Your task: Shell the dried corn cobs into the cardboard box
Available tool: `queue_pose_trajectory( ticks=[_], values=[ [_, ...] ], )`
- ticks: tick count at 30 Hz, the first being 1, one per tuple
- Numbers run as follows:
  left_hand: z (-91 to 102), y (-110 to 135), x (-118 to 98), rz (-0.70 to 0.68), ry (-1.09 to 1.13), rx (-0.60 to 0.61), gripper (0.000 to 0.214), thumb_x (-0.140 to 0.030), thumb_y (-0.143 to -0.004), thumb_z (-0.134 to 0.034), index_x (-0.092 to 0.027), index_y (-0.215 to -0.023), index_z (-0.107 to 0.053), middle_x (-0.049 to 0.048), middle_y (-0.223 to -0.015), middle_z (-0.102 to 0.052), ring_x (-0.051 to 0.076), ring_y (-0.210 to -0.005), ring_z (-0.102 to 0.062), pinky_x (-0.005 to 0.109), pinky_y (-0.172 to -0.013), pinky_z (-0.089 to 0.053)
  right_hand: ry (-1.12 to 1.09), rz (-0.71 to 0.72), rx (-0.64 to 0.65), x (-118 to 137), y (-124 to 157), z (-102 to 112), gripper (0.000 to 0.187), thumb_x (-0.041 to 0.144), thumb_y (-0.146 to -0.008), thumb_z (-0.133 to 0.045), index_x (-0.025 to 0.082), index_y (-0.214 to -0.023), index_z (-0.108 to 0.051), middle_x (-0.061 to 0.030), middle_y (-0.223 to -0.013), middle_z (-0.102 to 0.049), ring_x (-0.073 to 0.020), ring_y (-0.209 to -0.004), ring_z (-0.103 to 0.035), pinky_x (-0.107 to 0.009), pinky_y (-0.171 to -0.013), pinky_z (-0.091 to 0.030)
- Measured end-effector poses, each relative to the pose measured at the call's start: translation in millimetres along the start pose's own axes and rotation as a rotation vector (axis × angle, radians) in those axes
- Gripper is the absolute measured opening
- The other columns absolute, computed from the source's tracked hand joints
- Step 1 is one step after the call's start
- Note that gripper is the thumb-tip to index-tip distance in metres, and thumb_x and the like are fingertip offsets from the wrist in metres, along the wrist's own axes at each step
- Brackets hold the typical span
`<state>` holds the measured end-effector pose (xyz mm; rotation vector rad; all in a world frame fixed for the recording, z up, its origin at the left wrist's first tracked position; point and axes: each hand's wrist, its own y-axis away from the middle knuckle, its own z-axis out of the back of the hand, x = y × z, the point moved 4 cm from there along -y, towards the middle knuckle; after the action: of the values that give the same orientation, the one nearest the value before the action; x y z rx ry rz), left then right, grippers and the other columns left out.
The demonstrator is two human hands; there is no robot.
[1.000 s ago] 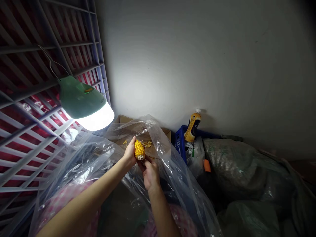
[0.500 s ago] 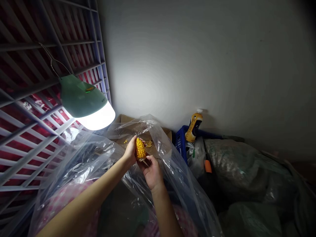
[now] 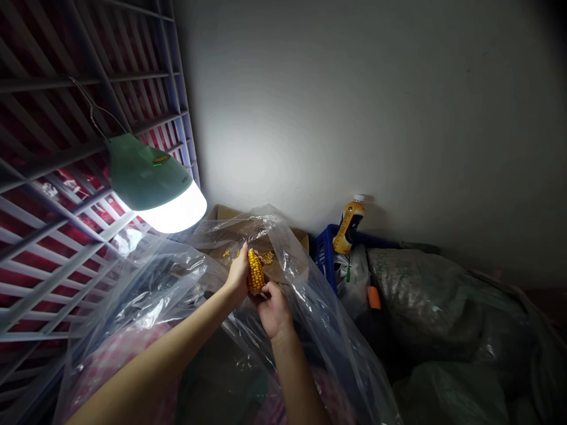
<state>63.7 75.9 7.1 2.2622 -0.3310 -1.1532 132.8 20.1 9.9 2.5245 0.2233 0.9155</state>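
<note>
While my left hand [image 3: 238,274] curls its fingers [image 3: 243,257] around a yellow corn cob [image 3: 256,270] at frame centre, my right hand [image 3: 275,311] pinches the cob's lower end. Item: loose kernels [image 3: 267,257] on a cardboard box [image 3: 300,239], just behind. Item: clear plastic sheeting [image 3: 310,313] around both hands. Right of these: blue crate [image 3: 325,260], bottle [image 3: 349,225], green sacks [image 3: 425,301]. Upper left: glowing green lamp [image 3: 150,177].

You hold a corn cob [image 3: 256,271] at frame center, your left hand [image 3: 238,276] gripping its side and your right hand [image 3: 275,311] closed at its lower end. Loose kernels [image 3: 267,257] lie behind it on cardboard [image 3: 230,213], among clear plastic sheeting [image 3: 310,307]. A green lamp [image 3: 153,177] hangs at upper left.
</note>
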Motion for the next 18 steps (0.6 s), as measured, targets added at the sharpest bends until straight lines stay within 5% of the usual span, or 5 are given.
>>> queue_pose_trajectory(
  ticks=[7, 11, 18],
  values=[
    [5.1, -5.3, 2.9, 0.066, 0.053, -0.069, 0.032, -0.042, -0.085, -0.038, -0.016, -0.070, -0.049, 0.0026, -0.051, -0.056, 0.013, -0.041, -0.053, 0.024, -0.044, -0.044, -0.028, 0.012, -0.105, -9.8, -3.2, 1.9, 0.024, 0.005, -0.043, -0.040, 0.018, -0.056, -0.056, 0.0013, -0.065, -0.061, -0.0137, -0.070, -0.055, -0.027, -0.071, -0.050],
    [2.7, -3.8, 2.4, 0.147, 0.126, 0.007, 0.030, -0.040, -0.085, -0.038, -0.016, -0.070, -0.048, 0.0017, -0.053, -0.054, 0.013, -0.042, -0.054, 0.024, -0.044, -0.044, -0.041, -0.076, -0.115, -8.9, -3.0, 2.2, 0.015, 0.009, -0.048, -0.042, 0.018, -0.055, -0.053, -0.0004, -0.063, -0.059, -0.0124, -0.063, -0.054, -0.026, -0.069, -0.049],
    [3.5, -5.3, -4.6, 0.097, 0.138, 0.034, 0.032, -0.040, -0.085, -0.036, -0.016, -0.070, -0.050, 0.0003, -0.054, -0.055, 0.011, -0.040, -0.051, 0.024, -0.043, -0.043, 0.137, -0.173, -0.154, 1.2, 10.0, 0.0, 0.022, 0.026, -0.060, -0.050, 0.018, -0.080, -0.057, 0.0001, -0.070, -0.063, -0.0147, -0.060, -0.058, -0.027, -0.053, -0.047]
  ],
)
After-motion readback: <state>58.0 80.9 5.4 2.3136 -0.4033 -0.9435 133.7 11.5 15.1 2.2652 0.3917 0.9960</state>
